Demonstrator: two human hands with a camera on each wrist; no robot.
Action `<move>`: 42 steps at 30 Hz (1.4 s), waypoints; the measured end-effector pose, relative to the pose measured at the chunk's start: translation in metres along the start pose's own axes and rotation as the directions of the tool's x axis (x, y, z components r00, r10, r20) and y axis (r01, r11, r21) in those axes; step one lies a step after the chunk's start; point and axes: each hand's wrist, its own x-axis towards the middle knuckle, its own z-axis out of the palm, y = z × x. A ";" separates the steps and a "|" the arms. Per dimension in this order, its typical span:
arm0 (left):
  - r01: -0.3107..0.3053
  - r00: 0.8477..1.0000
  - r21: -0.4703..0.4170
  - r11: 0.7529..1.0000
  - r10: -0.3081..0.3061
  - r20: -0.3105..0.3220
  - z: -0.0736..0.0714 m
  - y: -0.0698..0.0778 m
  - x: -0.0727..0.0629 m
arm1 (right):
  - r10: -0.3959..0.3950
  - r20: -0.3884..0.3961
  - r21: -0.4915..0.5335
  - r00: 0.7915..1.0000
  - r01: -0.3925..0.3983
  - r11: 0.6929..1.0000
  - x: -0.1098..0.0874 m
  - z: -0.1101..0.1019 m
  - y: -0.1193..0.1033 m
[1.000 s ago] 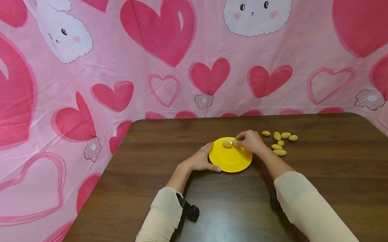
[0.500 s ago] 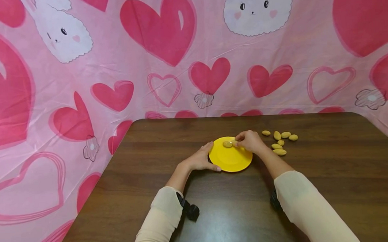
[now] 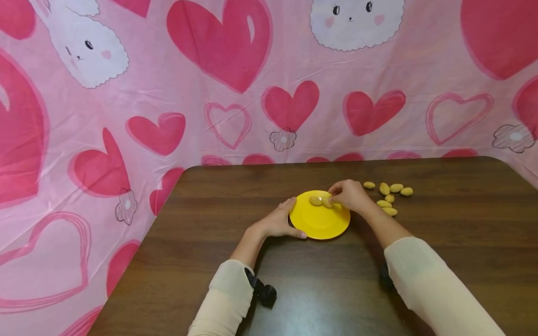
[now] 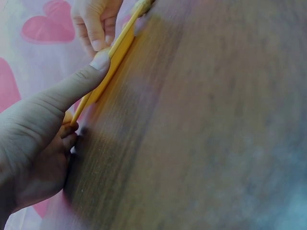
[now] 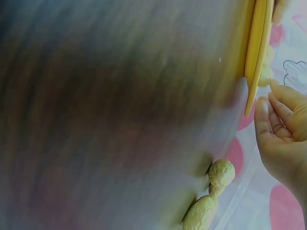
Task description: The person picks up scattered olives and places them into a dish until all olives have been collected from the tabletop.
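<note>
A round yellow plate [image 3: 319, 223] lies on the wooden table. My left hand [image 3: 278, 221] grips its left rim, thumb at the near edge and fingers along the far left side; in the left wrist view the thumb [image 4: 81, 82] lies on the rim. Two small yellow-green oval pieces lie side by side near the plate's far edge, a left piece [image 3: 315, 201] and a right piece [image 3: 327, 202]. My right hand [image 3: 349, 196] is at the right piece, a fingertip touching it. In the right wrist view thumb and forefinger stand apart with nothing between them.
Several more wrinkled oval pieces [image 3: 396, 187] lie loose on the table [image 3: 460, 239] right of the plate, close to my right forearm. A pink heart-patterned cloth [image 3: 248, 113] hangs behind and to the left of the table.
My right hand has let go of the right piece and shifted slightly right; the piece now lies on the plate a little nearer to me. The left hand and plate have stayed put.
</note>
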 end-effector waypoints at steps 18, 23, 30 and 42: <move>-0.014 1.000 0.011 1.000 0.014 -0.004 0.001 0.000 0.000 | 0.013 0.009 0.011 1.000 -0.013 1.000 -0.004 -0.020 0.009; -0.006 1.000 0.010 1.000 0.006 -0.006 0.001 0.000 0.001 | -0.012 -0.014 -0.011 1.000 0.011 1.000 -0.006 -0.028 0.012; -0.014 1.000 0.010 1.000 0.014 -0.008 0.001 -0.001 0.000 | -0.025 -0.034 -0.040 0.999 0.024 0.999 -0.009 -0.041 0.020; -0.020 1.000 0.013 1.000 0.020 -0.008 0.002 -0.001 0.001 | 0.003 -0.083 -0.033 0.997 -0.006 0.999 -0.015 -0.062 0.035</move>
